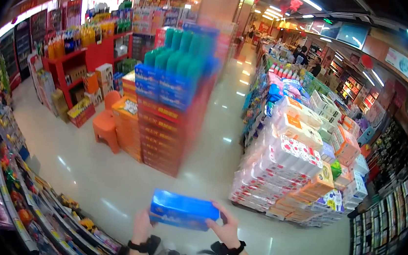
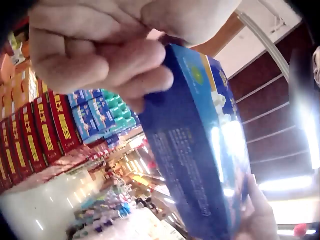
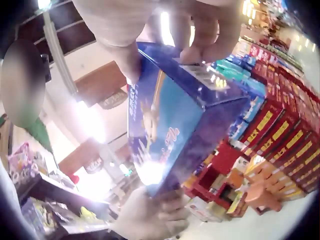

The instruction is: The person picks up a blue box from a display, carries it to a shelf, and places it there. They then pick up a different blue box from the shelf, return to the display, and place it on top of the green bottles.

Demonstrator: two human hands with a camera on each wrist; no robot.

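Note:
A glossy blue box (image 1: 183,210), long and rectangular, is held between my two hands in front of my body. My left hand (image 1: 142,226) grips its left end; in the left wrist view the curled fingers (image 2: 145,75) lie against that end. At the other end my right hand (image 1: 226,226) holds on, thumb toward the near face and fingers over the top corner. The right wrist view shows printed lettering on the light blue face of the box (image 3: 165,125), and the left hand (image 3: 152,215) at its far end.
Ahead stands a stack of red cartons (image 1: 161,138) topped with blue packs and green bottles. An orange stool (image 1: 107,123) is beside it. Plastic-wrapped packs (image 1: 283,169) are piled to the right. Shelves of small goods (image 1: 52,221) run along the left. Shiny floor (image 1: 204,176) lies between.

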